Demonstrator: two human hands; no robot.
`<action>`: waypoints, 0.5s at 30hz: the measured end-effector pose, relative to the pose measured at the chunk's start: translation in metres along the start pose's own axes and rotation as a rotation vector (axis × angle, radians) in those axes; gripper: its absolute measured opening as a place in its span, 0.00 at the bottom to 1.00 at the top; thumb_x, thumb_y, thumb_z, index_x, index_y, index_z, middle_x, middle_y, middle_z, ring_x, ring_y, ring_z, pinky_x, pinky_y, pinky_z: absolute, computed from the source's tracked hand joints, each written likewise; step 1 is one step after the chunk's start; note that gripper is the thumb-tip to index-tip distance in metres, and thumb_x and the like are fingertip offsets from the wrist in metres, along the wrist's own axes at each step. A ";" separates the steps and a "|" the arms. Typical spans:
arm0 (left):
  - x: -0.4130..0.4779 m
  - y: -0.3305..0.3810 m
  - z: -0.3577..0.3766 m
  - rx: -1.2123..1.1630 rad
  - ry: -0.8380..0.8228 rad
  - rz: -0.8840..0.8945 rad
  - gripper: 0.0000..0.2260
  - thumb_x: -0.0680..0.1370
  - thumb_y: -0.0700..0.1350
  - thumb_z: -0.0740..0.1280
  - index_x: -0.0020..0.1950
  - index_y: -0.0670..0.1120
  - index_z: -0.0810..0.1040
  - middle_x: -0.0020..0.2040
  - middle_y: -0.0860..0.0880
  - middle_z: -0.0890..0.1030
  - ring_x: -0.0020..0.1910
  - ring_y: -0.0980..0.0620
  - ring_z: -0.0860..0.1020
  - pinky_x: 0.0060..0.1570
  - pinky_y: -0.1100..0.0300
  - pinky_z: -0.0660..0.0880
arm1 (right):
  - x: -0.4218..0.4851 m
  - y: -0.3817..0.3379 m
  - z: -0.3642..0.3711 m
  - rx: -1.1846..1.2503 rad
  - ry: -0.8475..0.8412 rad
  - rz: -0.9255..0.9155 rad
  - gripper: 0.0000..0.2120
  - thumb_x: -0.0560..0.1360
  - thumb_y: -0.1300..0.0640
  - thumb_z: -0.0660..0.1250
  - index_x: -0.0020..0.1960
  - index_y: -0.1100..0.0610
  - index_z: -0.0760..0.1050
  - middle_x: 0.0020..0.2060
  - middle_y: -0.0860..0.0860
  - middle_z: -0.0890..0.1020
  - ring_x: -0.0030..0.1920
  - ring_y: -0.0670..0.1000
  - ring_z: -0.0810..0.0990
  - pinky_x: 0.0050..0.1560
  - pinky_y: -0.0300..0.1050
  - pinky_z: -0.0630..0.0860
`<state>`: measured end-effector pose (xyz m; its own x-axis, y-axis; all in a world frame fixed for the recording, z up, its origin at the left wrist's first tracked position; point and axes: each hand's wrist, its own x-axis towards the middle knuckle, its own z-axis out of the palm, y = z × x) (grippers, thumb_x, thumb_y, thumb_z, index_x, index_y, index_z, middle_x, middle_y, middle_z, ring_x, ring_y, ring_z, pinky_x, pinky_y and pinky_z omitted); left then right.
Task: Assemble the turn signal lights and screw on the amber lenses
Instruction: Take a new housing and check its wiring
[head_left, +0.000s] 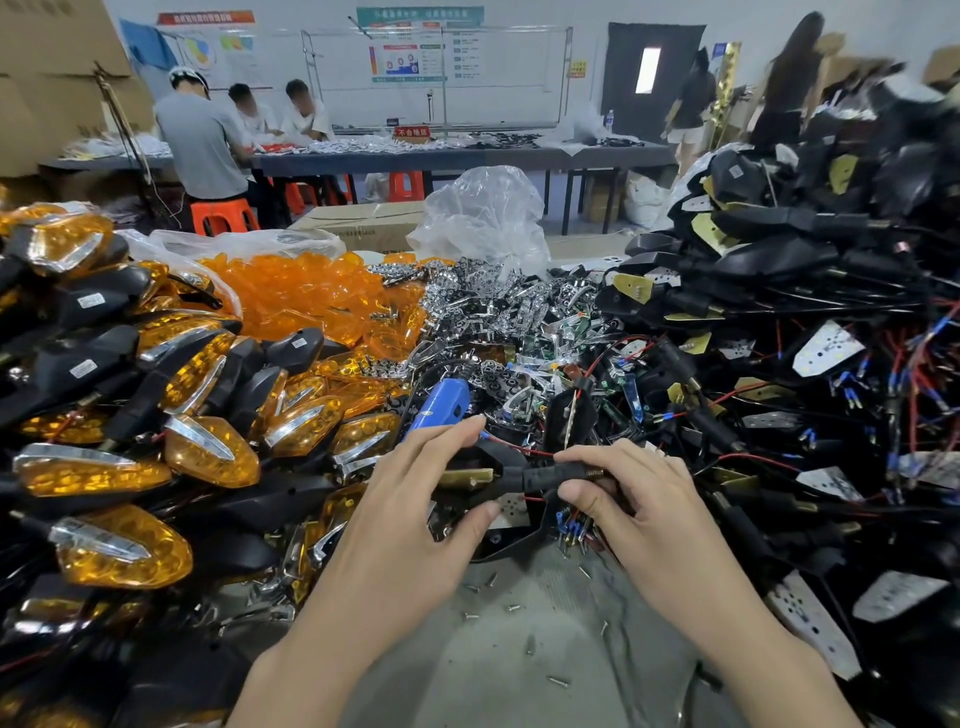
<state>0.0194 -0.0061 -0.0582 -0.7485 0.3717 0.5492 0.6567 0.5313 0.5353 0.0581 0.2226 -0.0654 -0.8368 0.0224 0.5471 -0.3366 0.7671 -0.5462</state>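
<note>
The left hand (415, 512) curls around the body of a black housing (504, 460), with the forefinger over its far edge and the thumb pressed against its near side. The right hand (641, 512) pinches the same housing's ribbed stem (548, 475) between thumb and forefinger, its other fingers folded underneath. The housing is held just above the near middle of the grey bench (519, 675). Its open side shows a brass-coloured plate and a white perforated board, and thin red and blue wires trail from it. Loose screws (511, 607) lie scattered on the bench below the hands. Just beyond the left forefinger lies a blue electric screwdriver (441, 402), resting on a heap of chrome reflectors (493, 306) that fills the middle of the bench. To the left, finished lights (208, 452) with amber lenses and silver trim are stacked high, and behind them an open bag holds loose amber lenses (301, 291). To the right rises a tangled pile of unassembled black housings with wiring (779, 260) and white boards. A crumpled clear plastic bag (483, 213) stands behind the reflectors. Further off there is a cardboard box (363, 223) and orange stools (223, 215). At the far side, several people are at a long table (467, 156) covered with parts.
</note>
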 end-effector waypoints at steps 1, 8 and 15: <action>0.000 0.000 0.000 -0.004 0.002 -0.001 0.27 0.76 0.54 0.70 0.72 0.66 0.64 0.64 0.68 0.71 0.67 0.60 0.71 0.62 0.58 0.69 | 0.000 0.000 0.001 0.012 -0.002 0.004 0.14 0.78 0.33 0.60 0.57 0.36 0.78 0.44 0.40 0.80 0.51 0.44 0.76 0.60 0.38 0.62; -0.001 0.001 0.001 -0.006 -0.002 -0.008 0.29 0.76 0.53 0.71 0.72 0.68 0.62 0.64 0.69 0.71 0.67 0.60 0.70 0.63 0.56 0.70 | 0.001 -0.005 0.001 0.063 0.035 0.007 0.13 0.72 0.31 0.62 0.54 0.30 0.77 0.52 0.30 0.80 0.54 0.31 0.73 0.56 0.30 0.60; -0.001 0.006 0.007 -0.010 -0.059 0.017 0.30 0.75 0.54 0.69 0.73 0.69 0.60 0.65 0.67 0.69 0.69 0.61 0.69 0.60 0.64 0.68 | 0.002 -0.004 0.005 -0.043 0.012 -0.065 0.17 0.74 0.34 0.62 0.56 0.38 0.81 0.36 0.34 0.76 0.45 0.36 0.72 0.54 0.36 0.62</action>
<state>0.0234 0.0015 -0.0600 -0.7412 0.4247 0.5198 0.6699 0.5172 0.5326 0.0562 0.2162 -0.0650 -0.8082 -0.0209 0.5886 -0.3713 0.7938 -0.4817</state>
